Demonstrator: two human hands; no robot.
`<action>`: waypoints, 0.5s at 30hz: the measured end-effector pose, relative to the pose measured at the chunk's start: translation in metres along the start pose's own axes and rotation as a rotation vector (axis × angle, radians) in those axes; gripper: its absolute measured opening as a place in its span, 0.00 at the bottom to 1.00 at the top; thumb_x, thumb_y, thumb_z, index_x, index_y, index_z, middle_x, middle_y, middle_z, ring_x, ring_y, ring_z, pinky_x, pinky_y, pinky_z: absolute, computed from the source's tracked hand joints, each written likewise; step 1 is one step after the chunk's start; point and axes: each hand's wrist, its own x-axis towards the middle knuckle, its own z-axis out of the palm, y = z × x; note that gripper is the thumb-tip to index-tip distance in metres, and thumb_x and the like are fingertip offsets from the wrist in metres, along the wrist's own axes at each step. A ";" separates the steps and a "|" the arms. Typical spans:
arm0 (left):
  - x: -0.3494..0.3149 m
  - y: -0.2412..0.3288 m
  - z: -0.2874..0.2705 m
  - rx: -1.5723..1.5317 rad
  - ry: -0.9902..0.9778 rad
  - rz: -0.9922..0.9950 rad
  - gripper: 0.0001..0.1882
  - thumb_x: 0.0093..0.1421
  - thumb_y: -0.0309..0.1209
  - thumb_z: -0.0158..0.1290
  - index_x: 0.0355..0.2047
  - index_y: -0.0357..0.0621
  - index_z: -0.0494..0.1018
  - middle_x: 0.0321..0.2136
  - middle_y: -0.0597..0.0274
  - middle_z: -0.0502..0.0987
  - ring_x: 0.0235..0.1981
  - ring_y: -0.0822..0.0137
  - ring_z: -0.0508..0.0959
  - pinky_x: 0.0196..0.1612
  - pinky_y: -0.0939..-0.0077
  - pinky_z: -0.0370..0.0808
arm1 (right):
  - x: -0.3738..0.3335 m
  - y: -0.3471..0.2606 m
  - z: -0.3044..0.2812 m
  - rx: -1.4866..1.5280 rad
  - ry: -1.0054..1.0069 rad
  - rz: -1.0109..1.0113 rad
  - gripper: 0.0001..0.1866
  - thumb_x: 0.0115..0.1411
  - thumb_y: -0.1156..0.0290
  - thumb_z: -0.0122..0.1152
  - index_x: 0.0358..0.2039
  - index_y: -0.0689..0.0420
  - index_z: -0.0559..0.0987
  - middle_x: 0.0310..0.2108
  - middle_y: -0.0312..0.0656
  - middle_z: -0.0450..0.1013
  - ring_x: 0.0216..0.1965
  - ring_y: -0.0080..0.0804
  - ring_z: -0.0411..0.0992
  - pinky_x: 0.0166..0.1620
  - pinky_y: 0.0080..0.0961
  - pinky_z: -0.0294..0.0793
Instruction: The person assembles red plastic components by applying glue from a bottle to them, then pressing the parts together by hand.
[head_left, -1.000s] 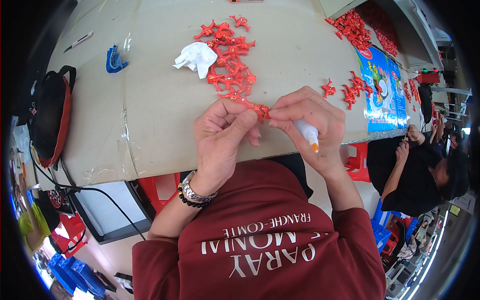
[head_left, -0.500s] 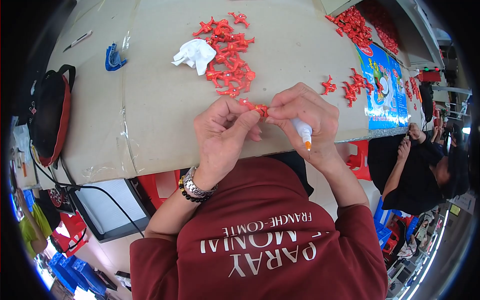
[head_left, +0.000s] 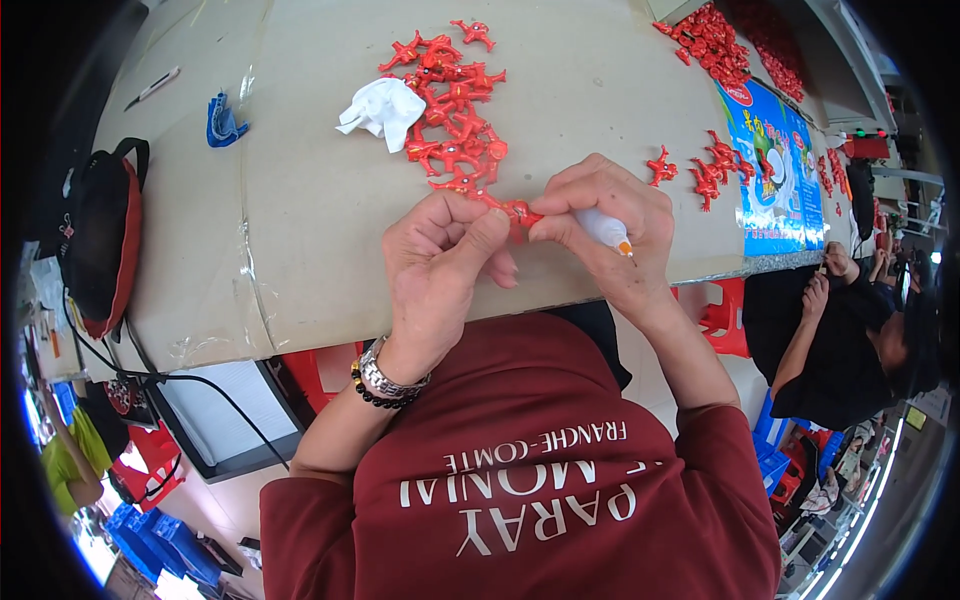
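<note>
Just on my side of the heap of red figures (head_left: 462, 97), my left hand (head_left: 437, 255) and right hand (head_left: 620, 215) pinch one red figure (head_left: 519, 212) between thumb and fingers; my right hand also holds a white, orange-tipped bottle (head_left: 603, 230).

Held red figure (head_left: 520, 212) part-hidden by left hand (head_left: 440, 250) and right hand (head_left: 625, 205); white bottle (head_left: 606, 231) rear covered too; maroon shirt (head_left: 520, 400) cut at bottom; far red pile (head_left: 712, 45) too small to count.

On your tabletop (head_left: 320, 240): black-and-red bag (head_left: 98, 225) at the left edge; slim pen-like tool (head_left: 153, 88) beyond it; small blue item (head_left: 223, 128) inboard of the tool; blue printed sheet (head_left: 787, 188) at the near edge, to your right
</note>
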 end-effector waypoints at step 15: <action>0.009 -0.002 0.003 0.159 -0.032 -0.016 0.05 0.60 0.22 0.53 0.27 0.35 0.70 0.19 0.62 0.75 0.17 0.78 0.74 0.20 0.85 0.72 | -0.011 0.026 0.001 0.235 -0.032 -0.009 0.10 0.43 0.84 0.70 0.25 0.61 0.77 0.27 0.42 0.73 0.27 0.28 0.71 0.28 0.22 0.71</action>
